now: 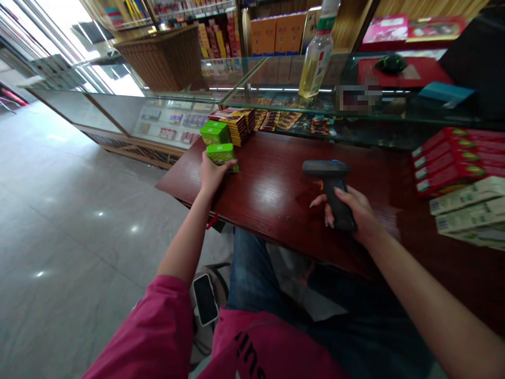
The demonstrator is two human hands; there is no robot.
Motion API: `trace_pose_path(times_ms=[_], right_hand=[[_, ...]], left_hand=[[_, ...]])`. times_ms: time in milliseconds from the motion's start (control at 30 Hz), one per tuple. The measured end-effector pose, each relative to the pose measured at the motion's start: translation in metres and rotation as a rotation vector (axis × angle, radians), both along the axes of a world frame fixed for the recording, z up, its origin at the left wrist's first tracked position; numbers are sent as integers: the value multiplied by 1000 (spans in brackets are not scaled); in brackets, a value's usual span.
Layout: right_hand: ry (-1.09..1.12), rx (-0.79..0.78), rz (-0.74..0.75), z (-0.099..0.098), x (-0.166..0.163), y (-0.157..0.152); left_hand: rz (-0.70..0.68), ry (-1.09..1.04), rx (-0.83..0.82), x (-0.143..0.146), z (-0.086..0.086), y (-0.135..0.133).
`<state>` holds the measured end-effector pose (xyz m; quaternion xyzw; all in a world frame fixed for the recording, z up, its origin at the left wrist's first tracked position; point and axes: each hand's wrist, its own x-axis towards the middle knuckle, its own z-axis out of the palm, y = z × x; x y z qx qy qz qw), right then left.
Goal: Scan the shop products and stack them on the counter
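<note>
With my left hand (213, 172) I grip a small green box (221, 152) at the left part of the dark red-brown table, thumb on its right side. Just behind it stand more green boxes (214, 132), beside a stack of yellow and red packets (239, 123). A dark barcode scanner (335, 192) is in my right hand (357, 213), held by its handle over the table's right half. Its head points left, and a small blue light shows on top. Some fingers of that hand stick out in front of the handle.
A glass display counter (272, 84) runs behind the table (268, 184), bearing a bottle (317, 58) and a wicker basket (163, 58). Red boxes (453, 160) and pale green cartons (473, 210) are piled at right. A phone (205, 299) lies near my left side, below the table.
</note>
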<state>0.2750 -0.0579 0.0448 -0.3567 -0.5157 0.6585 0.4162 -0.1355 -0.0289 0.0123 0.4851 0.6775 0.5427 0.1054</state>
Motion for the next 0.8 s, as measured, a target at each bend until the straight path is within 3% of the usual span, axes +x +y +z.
trace_pose_path(times_ms=[133, 233, 400, 533, 800], right_hand=[[42, -1, -36, -1, -1, 1], [65, 22, -50, -3, 0, 2], [96, 53, -111, -4, 9, 5], [140, 59, -124, -2, 14, 5], [183, -14, -62, 1, 7, 0]], left_hand=[[-304, -209, -40, 58, 8, -1], [-510, -567, -31, 106, 12, 19], [-567, -970, -96, 159, 22, 67], [-589, -1044, -103, 171, 19, 86], [-624, -962, -124, 166, 10, 86]])
